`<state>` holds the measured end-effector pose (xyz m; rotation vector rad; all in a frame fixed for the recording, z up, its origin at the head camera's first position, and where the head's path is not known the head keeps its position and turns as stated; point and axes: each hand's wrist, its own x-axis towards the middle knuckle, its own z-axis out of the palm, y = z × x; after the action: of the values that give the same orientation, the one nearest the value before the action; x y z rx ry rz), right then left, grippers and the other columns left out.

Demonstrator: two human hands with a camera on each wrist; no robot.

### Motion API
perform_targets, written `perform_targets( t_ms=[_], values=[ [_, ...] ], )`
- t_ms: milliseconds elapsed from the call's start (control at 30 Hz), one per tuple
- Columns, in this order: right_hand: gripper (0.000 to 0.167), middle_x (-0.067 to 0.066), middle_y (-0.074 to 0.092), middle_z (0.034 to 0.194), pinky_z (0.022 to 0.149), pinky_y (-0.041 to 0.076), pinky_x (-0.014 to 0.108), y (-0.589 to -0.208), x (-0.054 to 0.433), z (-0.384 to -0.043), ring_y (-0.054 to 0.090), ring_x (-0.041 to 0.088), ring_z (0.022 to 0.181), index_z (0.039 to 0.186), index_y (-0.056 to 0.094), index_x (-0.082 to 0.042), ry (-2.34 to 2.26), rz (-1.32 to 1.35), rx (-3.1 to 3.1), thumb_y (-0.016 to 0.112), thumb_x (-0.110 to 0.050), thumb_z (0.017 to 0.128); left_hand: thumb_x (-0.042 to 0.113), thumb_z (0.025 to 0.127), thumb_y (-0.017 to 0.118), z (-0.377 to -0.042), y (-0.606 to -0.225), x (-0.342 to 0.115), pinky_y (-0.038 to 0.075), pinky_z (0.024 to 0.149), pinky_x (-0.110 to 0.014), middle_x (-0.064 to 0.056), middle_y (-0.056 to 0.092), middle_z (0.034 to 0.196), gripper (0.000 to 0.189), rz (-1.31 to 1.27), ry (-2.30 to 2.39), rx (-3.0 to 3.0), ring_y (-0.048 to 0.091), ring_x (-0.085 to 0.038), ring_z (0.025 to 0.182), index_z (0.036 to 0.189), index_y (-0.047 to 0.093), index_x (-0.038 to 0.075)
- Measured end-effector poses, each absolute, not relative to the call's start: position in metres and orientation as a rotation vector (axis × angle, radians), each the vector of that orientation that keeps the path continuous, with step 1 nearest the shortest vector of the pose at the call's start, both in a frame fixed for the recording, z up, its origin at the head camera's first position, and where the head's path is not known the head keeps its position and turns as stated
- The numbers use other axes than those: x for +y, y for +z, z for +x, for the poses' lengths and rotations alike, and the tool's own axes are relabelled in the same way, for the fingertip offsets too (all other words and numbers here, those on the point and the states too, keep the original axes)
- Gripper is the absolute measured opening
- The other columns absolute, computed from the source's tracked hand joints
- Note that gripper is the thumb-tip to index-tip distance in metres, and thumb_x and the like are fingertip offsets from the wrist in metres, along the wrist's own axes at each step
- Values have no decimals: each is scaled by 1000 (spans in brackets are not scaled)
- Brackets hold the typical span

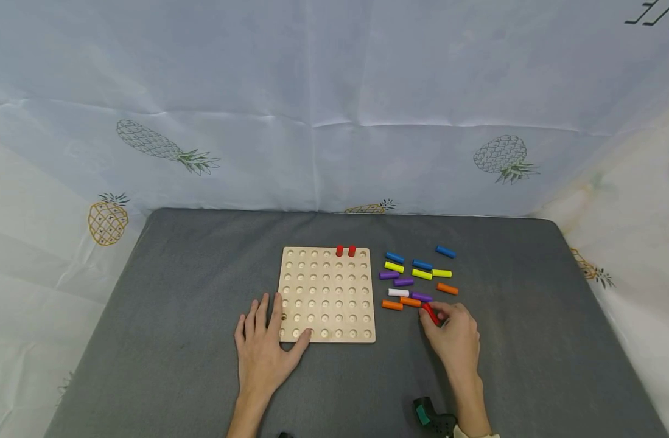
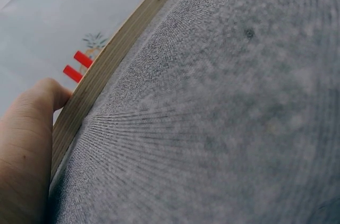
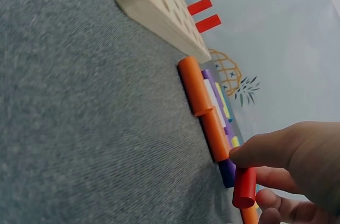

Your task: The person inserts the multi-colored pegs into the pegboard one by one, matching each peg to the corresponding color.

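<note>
A square wooden pegboard with rows of round holes lies on the grey cloth. Two red pegs stand upright in holes of its far row, right of the middle. Against the board's near left corner rests my left hand, fingers spread along the left edge and thumb on the near edge. Between thumb and fingers my right hand pinches a red peg, right of the board and beside the loose pegs. In the left wrist view, the thumb touches the board's side.
Loose pegs lie right of the board: several blue, yellow, purple and orange ones and a white peg. A black and green device sits by the right wrist. Pineapple-print cloth hangs behind the table.
</note>
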<state>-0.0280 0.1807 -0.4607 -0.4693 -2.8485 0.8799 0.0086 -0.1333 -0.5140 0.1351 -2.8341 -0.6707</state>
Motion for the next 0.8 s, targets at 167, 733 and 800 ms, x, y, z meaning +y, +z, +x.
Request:
perform_targets(
  t_ms=[167,733,800],
  values=[
    [22,14,61,83,49,29,25,-458,179,-30,43,16,59,101,78,0,891,-430,-2808,80,-16,86,63,82,72,9,-514,-133,18,122,-64,-23,43,159,97,134,-663,-2833,33,-44,150,157,41,10],
    [22,13,66,83,52,37,22,-452,171,-40,47,12,59,102,77,-2,990,-345,-2756,82,-14,85,59,79,75,7,-515,-133,20,120,-66,-25,45,156,96,123,-661,-2807,36,-45,147,155,45,9],
    [21,12,66,83,54,38,21,-451,169,-41,48,12,60,102,77,-2,1010,-340,-2750,82,-14,85,58,78,76,7,-515,-133,21,119,-66,-25,45,156,96,118,-660,-2801,37,-46,147,154,46,8]
  ],
)
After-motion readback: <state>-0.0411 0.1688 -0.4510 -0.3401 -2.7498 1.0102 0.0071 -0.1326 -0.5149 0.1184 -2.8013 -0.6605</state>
